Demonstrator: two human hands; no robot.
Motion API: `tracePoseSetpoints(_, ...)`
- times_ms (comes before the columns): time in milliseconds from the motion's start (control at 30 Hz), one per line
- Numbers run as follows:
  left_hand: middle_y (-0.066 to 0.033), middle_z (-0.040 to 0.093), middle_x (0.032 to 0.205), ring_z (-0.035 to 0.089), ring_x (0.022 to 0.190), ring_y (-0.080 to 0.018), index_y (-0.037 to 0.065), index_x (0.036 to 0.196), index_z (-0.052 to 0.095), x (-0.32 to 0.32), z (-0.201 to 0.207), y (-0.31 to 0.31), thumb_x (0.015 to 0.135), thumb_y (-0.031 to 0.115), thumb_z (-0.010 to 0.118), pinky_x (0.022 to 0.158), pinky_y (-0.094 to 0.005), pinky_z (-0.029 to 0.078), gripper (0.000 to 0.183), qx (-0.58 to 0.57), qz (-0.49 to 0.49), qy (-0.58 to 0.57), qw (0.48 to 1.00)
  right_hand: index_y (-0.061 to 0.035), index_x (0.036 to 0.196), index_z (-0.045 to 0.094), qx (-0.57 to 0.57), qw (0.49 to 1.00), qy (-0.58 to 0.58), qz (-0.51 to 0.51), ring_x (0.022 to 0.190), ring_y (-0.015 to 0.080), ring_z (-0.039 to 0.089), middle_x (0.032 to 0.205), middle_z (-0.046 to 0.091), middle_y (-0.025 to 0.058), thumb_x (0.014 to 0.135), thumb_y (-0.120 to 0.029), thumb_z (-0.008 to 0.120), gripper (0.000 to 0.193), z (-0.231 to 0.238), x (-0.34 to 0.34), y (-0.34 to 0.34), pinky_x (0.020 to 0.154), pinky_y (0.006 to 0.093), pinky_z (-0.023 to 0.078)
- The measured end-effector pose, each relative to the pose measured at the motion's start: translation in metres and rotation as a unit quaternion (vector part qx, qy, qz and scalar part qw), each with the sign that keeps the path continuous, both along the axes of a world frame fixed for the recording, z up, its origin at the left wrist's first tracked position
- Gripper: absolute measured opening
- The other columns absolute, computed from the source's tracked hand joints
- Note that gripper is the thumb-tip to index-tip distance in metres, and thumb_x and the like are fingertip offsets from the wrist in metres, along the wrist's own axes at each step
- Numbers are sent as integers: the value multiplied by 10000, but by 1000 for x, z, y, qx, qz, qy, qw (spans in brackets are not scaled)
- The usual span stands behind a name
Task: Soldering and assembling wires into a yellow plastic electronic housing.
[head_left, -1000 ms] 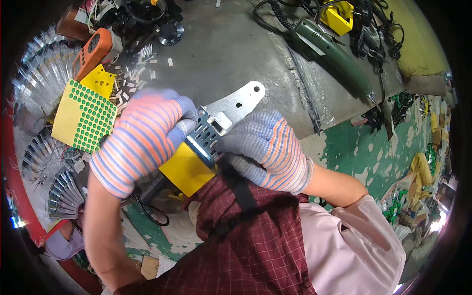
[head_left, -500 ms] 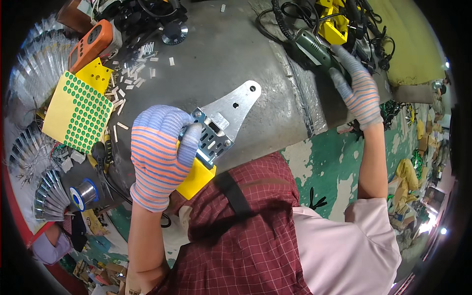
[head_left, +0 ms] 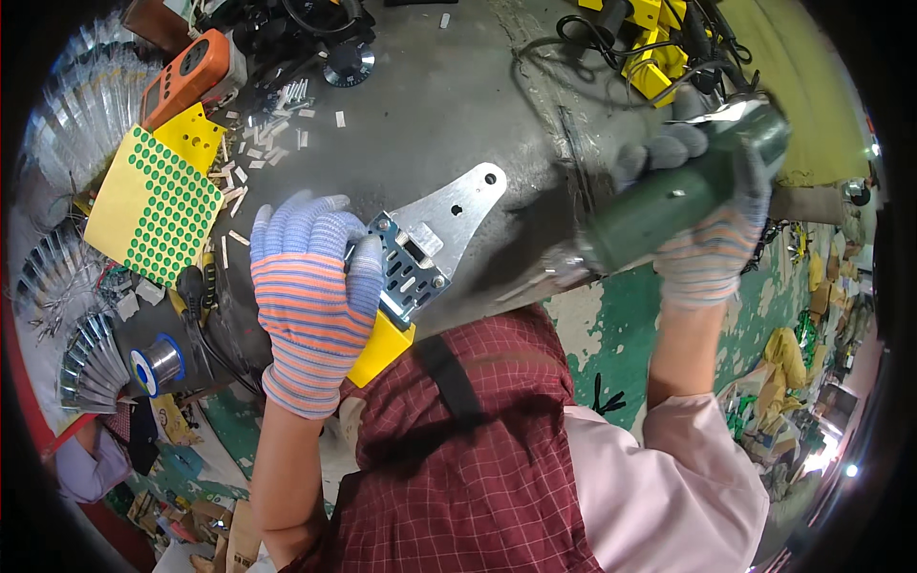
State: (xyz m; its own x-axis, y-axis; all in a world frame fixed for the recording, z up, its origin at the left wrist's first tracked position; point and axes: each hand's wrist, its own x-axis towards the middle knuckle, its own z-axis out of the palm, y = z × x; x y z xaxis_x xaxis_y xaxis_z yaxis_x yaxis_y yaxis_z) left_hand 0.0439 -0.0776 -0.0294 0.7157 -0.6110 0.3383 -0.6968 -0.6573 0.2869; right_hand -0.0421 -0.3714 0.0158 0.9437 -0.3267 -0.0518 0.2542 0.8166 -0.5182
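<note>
My left hand (head_left: 310, 296), in a striped knit glove, rests round a yellow box-shaped part (head_left: 384, 346) at the near table edge. Its fingers are loosely curled and slightly apart, and the thumb lies along a slotted metal plate. Fixed there is a silver bracket (head_left: 457, 212) with a rounded far end and two holes. To the right, my gloved right hand (head_left: 712, 234) is wrapped round a green electric screwdriver (head_left: 683, 196), held tilted above the table's edge. Its shiny front points down-left toward the bracket, apart from it. Motion blurs the tip.
Small white strips (head_left: 272, 138) and screws lie scattered at the far left. Near them are an orange meter (head_left: 186, 76), a sheet of green round stickers (head_left: 162, 210), and a solder spool (head_left: 160, 366). Yellow parts (head_left: 654, 62) and black cords occupy the far right.
My right hand has closed round the green screwdriver, lifted it off the table and swung it nearer, front end toward the bracket. My left hand's fingers have loosened and spread slightly.
</note>
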Motion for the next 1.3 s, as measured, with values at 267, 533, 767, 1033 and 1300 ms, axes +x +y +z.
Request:
tracePoseSetpoints(267, -150, 627, 986, 590, 1040, -393, 68, 914, 609, -1, 3, -4, 785, 61, 687, 1015, -528, 411, 151, -19, -17, -1, 1000, -20, 1220, 553, 104, 992, 42, -57, 786, 189, 544, 821, 535, 7, 883, -353, 705, 497, -32, 16, 42, 874, 417, 467)
tracePoseSetpoints(533, -120, 594, 874, 597, 914, -356, 96, 877, 623, 1, -3, -1, 726, 41, 718, 1015, -522, 406, 186, -64, 3, 47, 997, -65, 1226, 539, 59, 998, 0, -11, 779, 190, 508, 844, 520, 20, 911, -401, 662, 477, -28, 22, 47, 867, 412, 450)
tracePoseSetpoints(767, -97, 587, 813, 600, 827, -340, 126, 838, 634, 3, -5, -2, 693, 76, 735, 1094, -579, 356, 184, -69, -6, 22, 997, -62, 1232, 534, 61, 998, 33, -10, 773, 192, 517, 835, 527, 19, 914, -406, 655, 484, -26, 24, 50, 867, 416, 452)
tracePoseSetpoints(1033, -99, 584, 835, 595, 850, -341, 118, 858, 626, 4, -7, -1, 705, 76, 736, 1063, -554, 388, 193, -72, -19, 10, 997, -29, 1158, 578, 119, 989, 85, -21, 745, 217, 582, 803, 571, 43, 898, -336, 679, 415, -40, 32, 42, 835, 439, 503)
tracePoseSetpoints(1300, -139, 588, 907, 592, 943, -362, 72, 892, 619, -2, -4, 0, 742, 2, 718, 912, -457, 472, 194, -72, 3, 50, 996, -50, 1003, 633, 101, 986, 127, -26, 682, 231, 610, 738, 620, 44, 882, -337, 688, 316, -48, 46, 43, 961, 520, 494)
